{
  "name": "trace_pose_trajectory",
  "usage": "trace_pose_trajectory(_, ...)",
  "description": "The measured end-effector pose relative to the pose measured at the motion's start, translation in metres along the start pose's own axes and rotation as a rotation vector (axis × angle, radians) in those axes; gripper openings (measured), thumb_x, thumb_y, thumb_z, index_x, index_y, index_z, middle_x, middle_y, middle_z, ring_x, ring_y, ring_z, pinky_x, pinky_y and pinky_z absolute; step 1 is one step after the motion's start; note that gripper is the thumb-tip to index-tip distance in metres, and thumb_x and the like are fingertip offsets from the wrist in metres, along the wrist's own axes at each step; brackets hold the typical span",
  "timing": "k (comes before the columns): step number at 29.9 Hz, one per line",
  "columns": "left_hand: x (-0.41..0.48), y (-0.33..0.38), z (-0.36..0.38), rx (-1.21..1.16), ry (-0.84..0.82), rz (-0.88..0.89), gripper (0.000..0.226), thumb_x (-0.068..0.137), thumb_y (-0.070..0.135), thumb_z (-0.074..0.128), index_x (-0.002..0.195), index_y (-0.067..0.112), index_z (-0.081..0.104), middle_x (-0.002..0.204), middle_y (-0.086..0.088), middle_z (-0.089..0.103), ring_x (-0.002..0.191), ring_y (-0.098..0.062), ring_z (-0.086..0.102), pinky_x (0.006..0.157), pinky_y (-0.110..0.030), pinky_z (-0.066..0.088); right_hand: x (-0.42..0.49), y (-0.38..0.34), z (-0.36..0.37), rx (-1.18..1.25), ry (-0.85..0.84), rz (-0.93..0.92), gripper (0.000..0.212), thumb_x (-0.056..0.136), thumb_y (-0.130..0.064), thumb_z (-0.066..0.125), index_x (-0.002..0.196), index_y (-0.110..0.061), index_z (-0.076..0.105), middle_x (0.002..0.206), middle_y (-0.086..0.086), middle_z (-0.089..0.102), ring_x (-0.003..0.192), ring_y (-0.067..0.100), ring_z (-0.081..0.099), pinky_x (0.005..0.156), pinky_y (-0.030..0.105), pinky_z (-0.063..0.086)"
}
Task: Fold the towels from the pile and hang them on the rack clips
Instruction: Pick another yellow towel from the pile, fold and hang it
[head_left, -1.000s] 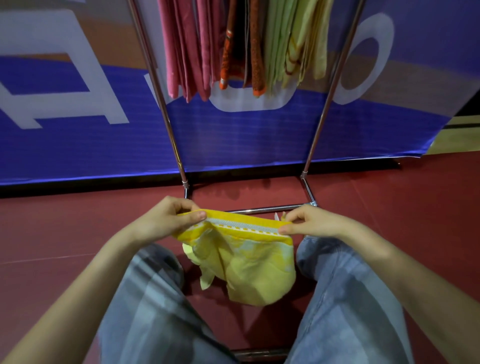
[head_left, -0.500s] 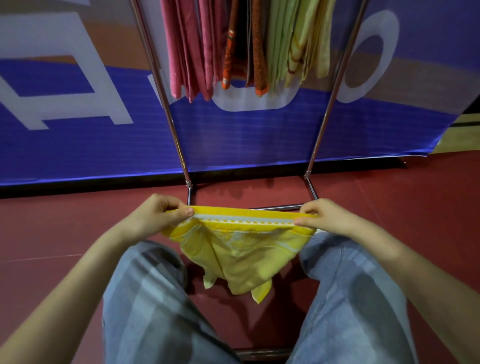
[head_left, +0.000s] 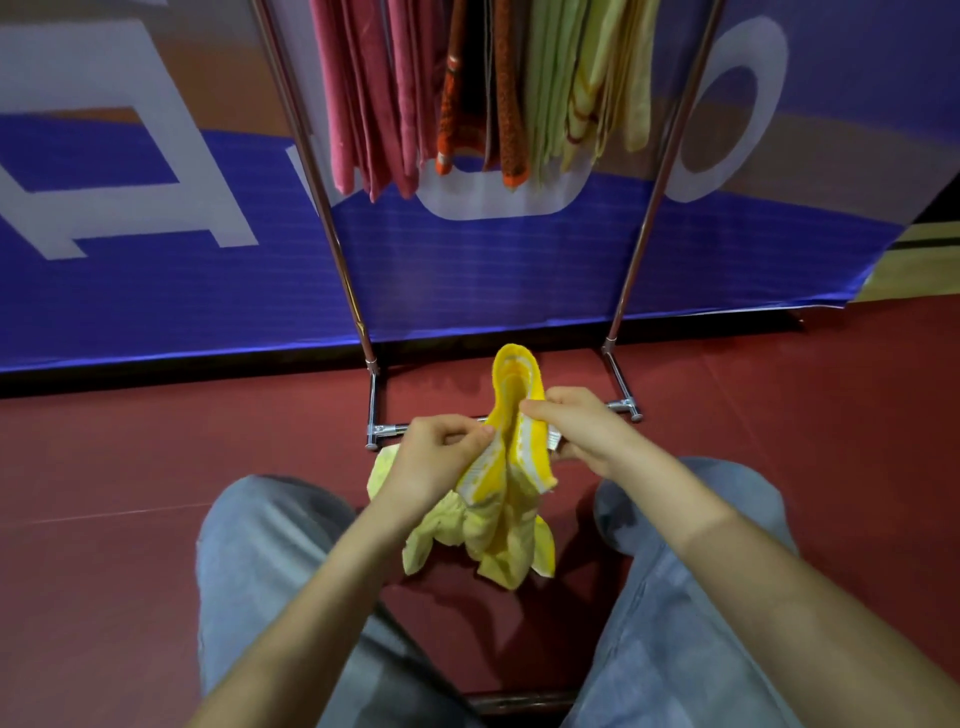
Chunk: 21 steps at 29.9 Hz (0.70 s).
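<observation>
A yellow towel (head_left: 506, 499) with a white-striped border hangs bunched between my knees. My left hand (head_left: 434, 460) pinches its border on the left, and my right hand (head_left: 576, 428) pinches it on the right. The two hands are close together, and the border folds up into a loop above them. In front of me stands the chrome rack (head_left: 322, 208). Pink, orange and pale green towels (head_left: 483, 88) hang from its top, where the clips are out of view.
The rack's base bar (head_left: 387, 429) lies on the red floor (head_left: 156, 457) just beyond my hands. A blue banner (head_left: 467, 270) with white letters stands behind the rack. My jeans-clad legs (head_left: 270, 561) flank the towel on both sides.
My hands have come together from holding the towel's border stretched wide. The border now folds upward in a loop and the cloth below is bunched.
</observation>
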<state>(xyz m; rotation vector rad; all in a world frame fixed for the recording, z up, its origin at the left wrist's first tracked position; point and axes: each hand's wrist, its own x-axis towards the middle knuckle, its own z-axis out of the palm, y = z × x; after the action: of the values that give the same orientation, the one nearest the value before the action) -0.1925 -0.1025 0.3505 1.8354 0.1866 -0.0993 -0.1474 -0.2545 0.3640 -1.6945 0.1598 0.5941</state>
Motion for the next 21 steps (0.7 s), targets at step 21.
trace_pose_trajectory(21,-0.013,0.002,0.0,0.195,-0.21,0.077,0.02,0.079,0.019,0.067,0.099,0.022,0.066,0.083,-0.009,0.071,0.068,-0.01,0.059,0.066,-0.033,0.051,-0.009,0.005,0.025,0.275,0.072,0.203,0.011,0.089,-0.012,0.048,0.087,-0.003,0.055,0.072,0.014,0.058,0.062,0.021,0.058,0.053,0.027,0.053)
